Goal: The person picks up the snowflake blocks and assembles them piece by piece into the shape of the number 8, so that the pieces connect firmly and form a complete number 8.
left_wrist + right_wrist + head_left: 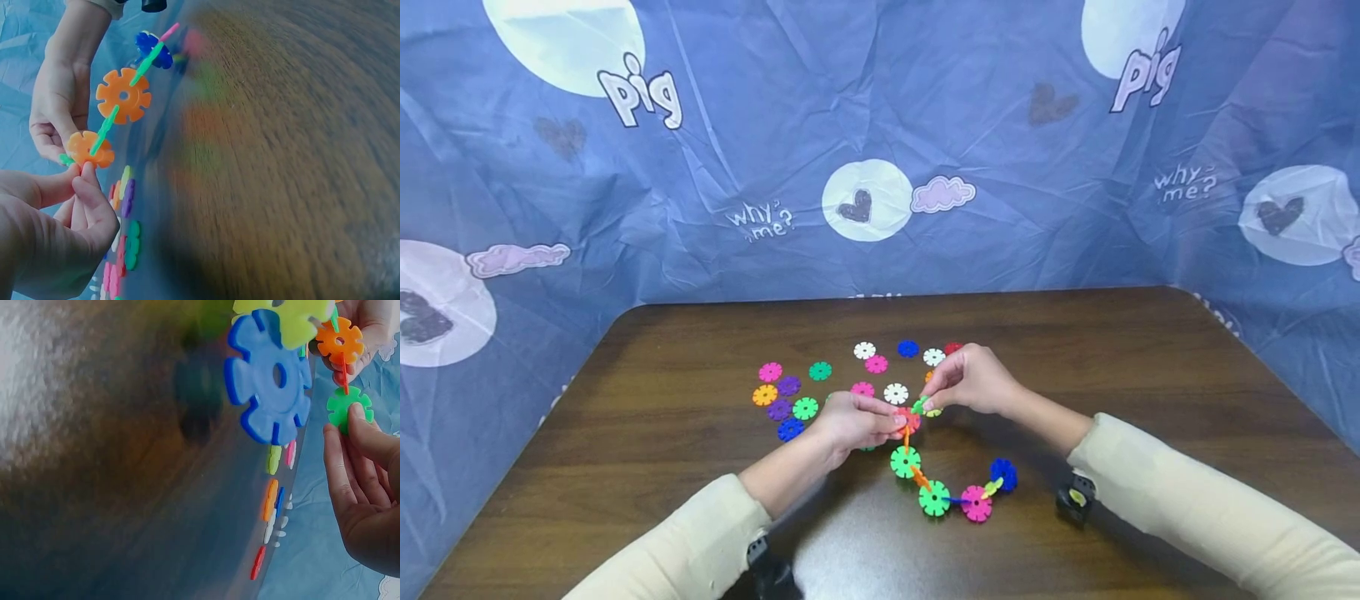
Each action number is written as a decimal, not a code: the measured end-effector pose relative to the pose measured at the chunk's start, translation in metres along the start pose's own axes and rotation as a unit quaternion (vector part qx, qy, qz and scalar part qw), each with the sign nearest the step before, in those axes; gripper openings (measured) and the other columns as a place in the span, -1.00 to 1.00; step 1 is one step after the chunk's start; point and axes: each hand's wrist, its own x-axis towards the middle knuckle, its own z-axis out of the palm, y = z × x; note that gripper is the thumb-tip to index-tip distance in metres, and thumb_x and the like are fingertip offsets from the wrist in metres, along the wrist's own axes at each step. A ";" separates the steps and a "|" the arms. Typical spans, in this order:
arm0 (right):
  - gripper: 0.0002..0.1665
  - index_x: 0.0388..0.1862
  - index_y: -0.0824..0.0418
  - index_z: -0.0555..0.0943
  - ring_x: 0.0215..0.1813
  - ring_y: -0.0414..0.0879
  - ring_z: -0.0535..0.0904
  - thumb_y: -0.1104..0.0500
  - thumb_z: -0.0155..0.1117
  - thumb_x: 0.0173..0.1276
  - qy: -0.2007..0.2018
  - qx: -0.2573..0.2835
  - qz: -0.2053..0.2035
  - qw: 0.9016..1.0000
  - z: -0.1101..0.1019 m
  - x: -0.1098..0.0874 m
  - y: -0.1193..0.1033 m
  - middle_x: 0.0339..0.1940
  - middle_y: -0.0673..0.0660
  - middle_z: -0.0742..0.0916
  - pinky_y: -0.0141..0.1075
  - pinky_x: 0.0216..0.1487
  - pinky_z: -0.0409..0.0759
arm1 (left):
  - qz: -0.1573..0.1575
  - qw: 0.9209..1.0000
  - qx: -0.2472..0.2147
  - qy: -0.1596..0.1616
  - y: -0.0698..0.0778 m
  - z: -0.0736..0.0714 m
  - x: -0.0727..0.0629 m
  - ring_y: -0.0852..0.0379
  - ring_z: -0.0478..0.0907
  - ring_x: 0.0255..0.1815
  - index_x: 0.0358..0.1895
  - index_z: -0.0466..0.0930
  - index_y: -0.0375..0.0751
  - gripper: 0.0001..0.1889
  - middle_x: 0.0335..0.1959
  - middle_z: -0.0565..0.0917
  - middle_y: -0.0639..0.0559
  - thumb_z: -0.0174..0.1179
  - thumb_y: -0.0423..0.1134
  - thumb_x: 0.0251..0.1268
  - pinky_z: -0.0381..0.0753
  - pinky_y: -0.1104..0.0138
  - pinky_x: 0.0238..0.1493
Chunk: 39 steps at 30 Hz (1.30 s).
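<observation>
A chain of interlocking snowflake discs (934,487) is curving across the dark wooden surface (1150,367), its upper end raised between two hands. The left hand (853,421) is pinching the red end disc (907,419) in a closed grip of thumb and fingertips. The right hand (973,379) is pinching a green disc (921,406) against that end, its grip also closed. Loose discs (790,400) are lying scattered just beyond the hands, before a blue printed cloth backdrop (880,150).
</observation>
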 end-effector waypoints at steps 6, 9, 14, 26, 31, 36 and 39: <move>-0.87 -0.54 0.30 0.74 -0.44 -0.31 0.69 0.29 0.56 -0.04 -0.011 0.005 -0.009 1.000 -0.002 0.002 0.001 -0.48 0.19 0.80 -0.47 -0.34 0.68 | 0.002 1.000 0.004 0.006 0.000 0.003 -0.001 0.31 0.61 -0.58 -0.13 0.67 -0.48 -0.79 -0.54 0.74 0.01 0.28 -0.50 0.14 0.63 0.50 -0.41; -0.88 -0.55 0.30 0.74 -0.45 -0.32 0.69 0.30 0.56 -0.05 -0.016 0.007 -0.008 1.000 -0.003 0.002 0.000 -0.47 0.19 0.80 -0.47 -0.36 0.68 | 0.000 1.000 0.005 0.007 0.000 0.004 -0.001 0.31 0.62 -0.58 -0.13 0.68 -0.47 -0.79 -0.50 0.77 -0.04 0.28 -0.49 0.13 0.65 0.49 -0.41; -0.89 -0.56 0.29 0.74 -0.45 -0.31 0.68 0.31 0.55 -0.05 -0.012 0.005 -0.016 1.000 -0.002 0.001 -0.004 -0.48 0.19 0.80 -0.46 -0.37 0.68 | -0.003 1.000 0.013 0.018 0.003 0.005 -0.003 0.32 0.61 -0.61 -0.15 0.69 -0.46 -0.80 -0.52 0.76 -0.05 0.29 -0.48 0.13 0.58 0.53 -0.49; -0.91 -0.57 0.28 0.73 -0.50 -0.32 0.67 0.35 0.53 -0.04 -0.015 -0.011 -0.040 0.999 -0.001 0.001 -0.014 -0.54 0.18 0.79 -0.47 -0.40 0.68 | -0.011 0.999 0.013 0.040 0.005 0.009 -0.004 0.34 0.58 -0.64 -0.16 0.68 -0.47 -0.81 -0.52 0.76 -0.07 0.29 -0.48 0.14 0.48 0.58 -0.57; -0.91 -0.53 0.34 0.73 -0.52 -0.34 0.67 0.36 0.52 -0.03 -0.002 0.018 -0.022 1.000 -0.004 0.001 -0.013 -0.52 0.23 0.79 -0.38 -0.42 0.71 | -0.008 0.999 -0.006 0.050 0.008 0.009 -0.003 0.35 0.57 -0.66 -0.15 0.68 -0.47 -0.80 -0.61 0.72 0.04 0.30 -0.46 0.14 0.44 0.57 -0.59; -0.90 -0.55 0.35 0.72 -0.51 -0.36 0.66 0.37 0.53 -0.04 -0.007 0.023 -0.024 0.999 -0.003 0.000 -0.010 -0.51 0.24 0.79 -0.38 -0.41 0.72 | -0.007 0.999 -0.006 0.037 0.006 0.008 -0.003 0.33 0.59 -0.64 -0.16 0.68 -0.47 -0.81 -0.60 0.72 0.04 0.29 -0.47 0.14 0.50 0.56 -0.56; -0.90 -0.56 0.30 0.73 -0.49 -0.35 0.67 0.34 0.54 -0.04 -0.015 0.000 -0.032 0.999 -0.004 -0.001 -0.010 -0.51 0.19 0.79 -0.46 -0.38 0.69 | -0.008 1.000 -0.002 0.013 0.003 0.007 -0.003 0.31 0.62 -0.59 -0.15 0.68 -0.48 -0.79 -0.54 0.75 0.00 0.29 -0.47 0.14 0.63 0.52 -0.46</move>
